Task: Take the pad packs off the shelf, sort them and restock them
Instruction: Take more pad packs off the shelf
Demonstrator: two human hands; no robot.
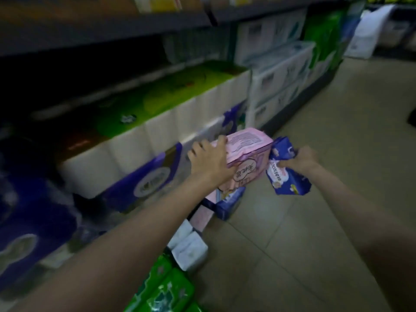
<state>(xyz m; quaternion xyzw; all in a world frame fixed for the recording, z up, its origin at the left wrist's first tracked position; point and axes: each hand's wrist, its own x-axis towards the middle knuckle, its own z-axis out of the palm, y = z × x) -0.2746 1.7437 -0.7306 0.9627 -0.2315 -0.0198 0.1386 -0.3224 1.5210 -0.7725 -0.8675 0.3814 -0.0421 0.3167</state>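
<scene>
Fingers [219, 140] of the left hand [208, 159] are curling around the pink rectangular plastic pad pack [247, 152]. Right hand [300, 159] is pinching the crumpled dark blue plastic pad pack [288, 176], above the beige tiled floor [337, 131].

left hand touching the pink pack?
Touching. The head view shows the left hand on the pink pack, fingers curled over its top edge and thumb on its front face, with no gap.

Pink pack [247, 152], blue pack [286, 174]: glossy plastic film; floor [326, 154] smooth tile.
</scene>
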